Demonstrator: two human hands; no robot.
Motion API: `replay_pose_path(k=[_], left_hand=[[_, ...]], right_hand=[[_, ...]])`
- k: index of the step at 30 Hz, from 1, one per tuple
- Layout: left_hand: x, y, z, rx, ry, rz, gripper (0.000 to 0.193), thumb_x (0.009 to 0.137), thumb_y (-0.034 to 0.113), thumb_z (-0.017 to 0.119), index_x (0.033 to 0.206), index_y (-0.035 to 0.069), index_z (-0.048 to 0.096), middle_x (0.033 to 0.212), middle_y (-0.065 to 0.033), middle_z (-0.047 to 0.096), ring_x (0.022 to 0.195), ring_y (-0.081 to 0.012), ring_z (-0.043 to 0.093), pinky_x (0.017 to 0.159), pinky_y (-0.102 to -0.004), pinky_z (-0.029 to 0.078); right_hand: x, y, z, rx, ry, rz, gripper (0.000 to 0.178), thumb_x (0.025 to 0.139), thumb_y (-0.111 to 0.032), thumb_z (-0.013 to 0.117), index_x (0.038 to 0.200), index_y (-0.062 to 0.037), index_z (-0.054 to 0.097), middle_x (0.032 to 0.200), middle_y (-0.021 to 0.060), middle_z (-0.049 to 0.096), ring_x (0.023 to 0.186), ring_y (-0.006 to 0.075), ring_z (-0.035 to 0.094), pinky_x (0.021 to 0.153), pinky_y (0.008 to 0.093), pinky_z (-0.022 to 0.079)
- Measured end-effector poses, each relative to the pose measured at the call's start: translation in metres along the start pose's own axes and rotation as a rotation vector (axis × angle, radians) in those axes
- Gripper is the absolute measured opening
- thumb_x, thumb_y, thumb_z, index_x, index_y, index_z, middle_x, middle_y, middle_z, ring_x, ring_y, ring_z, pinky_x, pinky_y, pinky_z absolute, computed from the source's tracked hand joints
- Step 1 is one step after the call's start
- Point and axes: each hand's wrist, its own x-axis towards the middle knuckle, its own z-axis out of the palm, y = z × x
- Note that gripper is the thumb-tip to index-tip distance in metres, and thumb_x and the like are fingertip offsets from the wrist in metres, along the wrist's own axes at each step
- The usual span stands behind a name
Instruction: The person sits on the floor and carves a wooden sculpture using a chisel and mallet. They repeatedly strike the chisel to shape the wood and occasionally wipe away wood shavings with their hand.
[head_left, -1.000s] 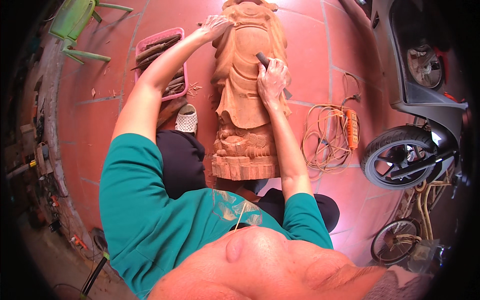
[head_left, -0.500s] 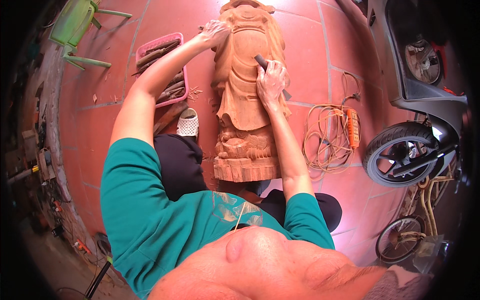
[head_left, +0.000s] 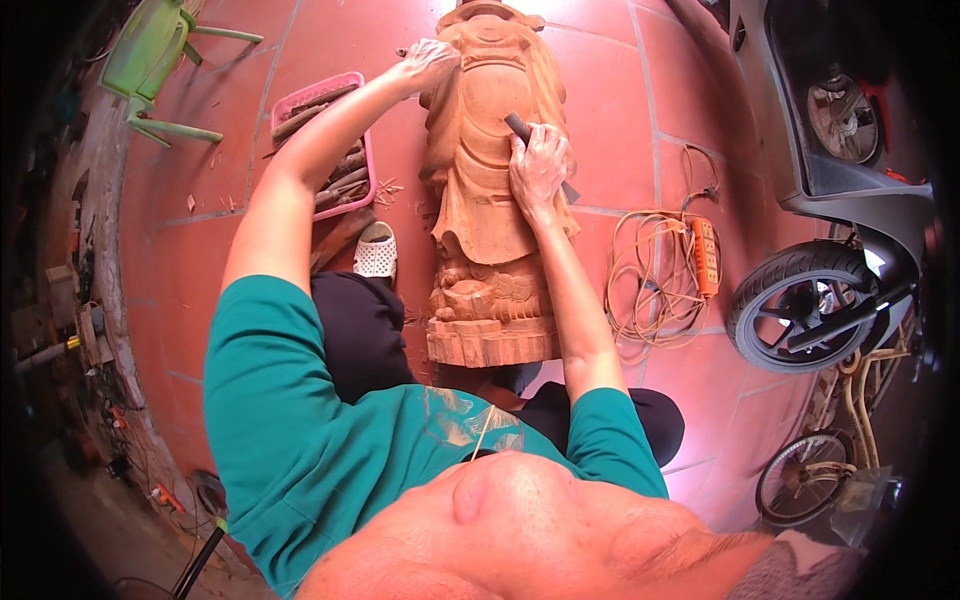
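I have the right hand (head_left: 540,166) clamped on a bar (head_left: 517,127) across the statue (head_left: 490,228) lying ahead; the left hand (head_left: 430,64), grip unclear, is at its shoulder. Likely carving; next calls for steady bracing.

Floor (head_left: 610,130) is red tile with grey joints, carrying a carved wooden statue (head_left: 488,190) laid front up, top toward 12 o'clock, base toward 6; what's under the base end is too dark to tell. Clock from statue's middle: pink basket (head_left: 372,165) at 9, wood shavings (head_left: 388,190) between the two, wood piece (head_left: 342,236) and white perforated shoe (head_left: 375,250) at 8, green chair (head_left: 145,50) near 10, well apart. Orange power strip (head_left: 706,258) with looped cord (head_left: 650,285) at 4, grey motorbike (head_left: 850,210) farther out, 3 to 4, spoked wheel (head_left: 803,479) between 4 and 5.
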Motion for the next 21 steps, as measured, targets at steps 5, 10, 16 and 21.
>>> replay_pose_path(k=[5, 10, 16, 21], left_hand=[[0.012, -0.012, 0.003, 0.159, 0.029, -0.033, 0.016, 0.083, 0.012, 0.056, 0.086, 0.005, 0.070, 0.082, -0.0191, 0.069, 0.080, -0.0347, 0.071, 0.068, -0.0459, 0.056], [0.003, 0.017, -0.007, -0.122, -0.181, -0.049, 0.018, 0.082, 0.012, 0.059, 0.095, 0.003, 0.068, 0.090, -0.0202, 0.068, 0.085, -0.0367, 0.068, 0.072, -0.0473, 0.055], [-0.031, 0.025, -0.020, -0.184, -0.087, 0.104, 0.035, 0.081, 0.007, 0.059, 0.114, 0.013, 0.070, 0.086, -0.0201, 0.068, 0.084, -0.0365, 0.067, 0.075, -0.0466, 0.052], [-0.050, 0.048, -0.028, -0.358, -0.041, 0.196, 0.030, 0.093, 0.012, 0.048, 0.113, 0.014, 0.070, 0.096, -0.0176, 0.070, 0.090, -0.0360, 0.066, 0.076, -0.0466, 0.052]], right_hand=[[0.004, -0.010, 0.002, 0.028, 0.008, 0.013, 0.030, 0.087, -0.030, 0.065, 0.108, -0.0092, 0.062, 0.112, 0.0072, 0.056, 0.106, 0.0288, 0.054, 0.082, 0.0467, 0.049], [0.001, 0.010, -0.003, -0.025, 0.044, 0.016, 0.024, 0.083, -0.030, 0.064, 0.097, -0.0106, 0.061, 0.105, 0.0082, 0.059, 0.101, 0.0281, 0.055, 0.079, 0.0468, 0.049], [-0.001, 0.003, 0.002, -0.089, 0.039, 0.082, 0.039, 0.081, -0.034, 0.067, 0.107, -0.0054, 0.063, 0.110, 0.0122, 0.057, 0.109, 0.0291, 0.052, 0.078, 0.0470, 0.050], [-0.009, 0.011, 0.006, 0.077, 0.030, 0.120, 0.043, 0.083, -0.036, 0.066, 0.110, -0.0035, 0.062, 0.112, 0.0130, 0.058, 0.111, 0.0300, 0.051, 0.081, 0.0490, 0.049]])
